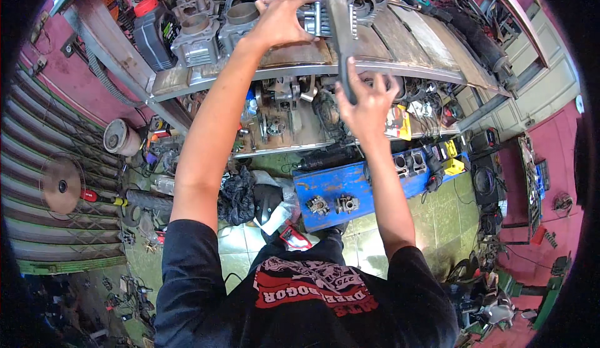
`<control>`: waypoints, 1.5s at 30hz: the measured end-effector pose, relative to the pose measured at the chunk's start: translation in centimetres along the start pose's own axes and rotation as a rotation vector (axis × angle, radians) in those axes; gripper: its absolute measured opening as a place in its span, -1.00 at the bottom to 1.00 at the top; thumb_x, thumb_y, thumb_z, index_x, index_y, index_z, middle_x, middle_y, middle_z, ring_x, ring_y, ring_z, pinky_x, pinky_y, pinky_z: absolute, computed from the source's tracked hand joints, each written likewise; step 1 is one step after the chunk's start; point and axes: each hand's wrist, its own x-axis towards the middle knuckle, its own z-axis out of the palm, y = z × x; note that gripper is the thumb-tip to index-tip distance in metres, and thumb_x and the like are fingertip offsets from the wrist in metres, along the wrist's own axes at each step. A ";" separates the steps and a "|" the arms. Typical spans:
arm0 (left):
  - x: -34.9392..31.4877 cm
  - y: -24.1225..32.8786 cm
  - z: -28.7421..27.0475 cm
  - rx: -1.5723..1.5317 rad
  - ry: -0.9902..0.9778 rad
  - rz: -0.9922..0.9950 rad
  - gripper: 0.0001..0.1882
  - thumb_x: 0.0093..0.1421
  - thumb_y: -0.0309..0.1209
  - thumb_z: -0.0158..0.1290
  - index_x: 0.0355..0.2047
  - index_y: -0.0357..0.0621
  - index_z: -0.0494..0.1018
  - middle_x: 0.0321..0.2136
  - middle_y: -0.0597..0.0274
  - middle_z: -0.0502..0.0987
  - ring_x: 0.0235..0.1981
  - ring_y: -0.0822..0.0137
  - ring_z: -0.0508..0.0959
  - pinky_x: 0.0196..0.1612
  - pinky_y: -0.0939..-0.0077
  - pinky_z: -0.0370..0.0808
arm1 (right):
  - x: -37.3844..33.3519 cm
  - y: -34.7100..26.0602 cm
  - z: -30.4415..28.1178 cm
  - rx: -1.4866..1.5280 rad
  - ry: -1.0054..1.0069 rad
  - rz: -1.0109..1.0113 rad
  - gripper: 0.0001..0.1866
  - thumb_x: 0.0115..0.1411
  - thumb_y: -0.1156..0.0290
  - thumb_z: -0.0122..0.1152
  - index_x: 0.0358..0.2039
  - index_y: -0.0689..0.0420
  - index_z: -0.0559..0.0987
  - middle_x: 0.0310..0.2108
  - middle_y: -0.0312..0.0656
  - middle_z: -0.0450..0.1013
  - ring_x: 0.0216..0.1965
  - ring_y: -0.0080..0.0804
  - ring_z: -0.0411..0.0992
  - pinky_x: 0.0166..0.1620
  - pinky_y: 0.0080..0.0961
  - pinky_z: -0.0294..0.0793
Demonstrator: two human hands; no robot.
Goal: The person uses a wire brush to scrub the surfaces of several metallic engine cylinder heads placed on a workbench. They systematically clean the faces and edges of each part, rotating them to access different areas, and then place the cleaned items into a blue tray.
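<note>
My left hand [284, 21] is on the upper shelf, its fingers spread around a finned silver engine cylinder [322, 20] and gripping its left side. My right hand [370, 103] holds a long, flat, dark grey tool [342, 32] by its narrow lower end, between thumb and forefinger. The other fingers of that hand stick out, slightly blurred. The tool's broad upper end crosses in front of the cylinder and hides its middle; I cannot make out the tool's kind.
More engine cylinders [195, 38] and a dark bottle with a red cap [155, 32] line the wooden shelf [294, 53]. A lower shelf [294, 136] holds loose engine parts. Below, a blue bench [325, 185] carries two carburetors [347, 204]. A shutter [56, 204] stands left.
</note>
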 end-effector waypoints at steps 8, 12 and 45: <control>-0.3 0.0 0.1 -0.006 0.011 -0.003 -0.06 -0.37 0.07 0.48 0.14 0.21 0.54 0.28 0.07 0.40 0.39 0.20 0.26 0.20 -0.33 0.03 | 1.5 -3.2 0.5 -0.032 0.097 0.123 -0.44 0.11 0.19 0.35 0.14 0.05 0.61 -0.30 -0.03 0.64 0.03 -0.24 0.50 0.34 0.19 -0.02; -0.1 0.5 0.0 0.069 0.010 0.003 -0.06 -0.38 0.07 0.48 0.14 0.23 0.55 0.21 0.17 0.50 0.42 0.24 0.21 0.22 -0.33 -0.02 | 1.6 -2.3 1.9 -0.081 0.098 0.041 -0.41 0.10 0.25 0.33 0.18 0.09 0.56 -0.55 -0.20 0.61 0.15 -0.20 0.47 0.39 0.36 -0.25; 0.0 -0.1 0.6 -0.005 0.013 -0.036 -0.07 -0.39 -0.02 0.44 0.14 0.23 0.54 0.24 0.12 0.46 0.36 0.23 0.29 0.25 -0.18 -0.02 | 2.6 -3.3 1.1 0.073 0.115 0.079 -0.42 0.05 0.28 0.37 0.12 0.16 0.60 -0.17 0.01 0.63 -0.01 -0.23 0.57 0.41 0.20 -0.10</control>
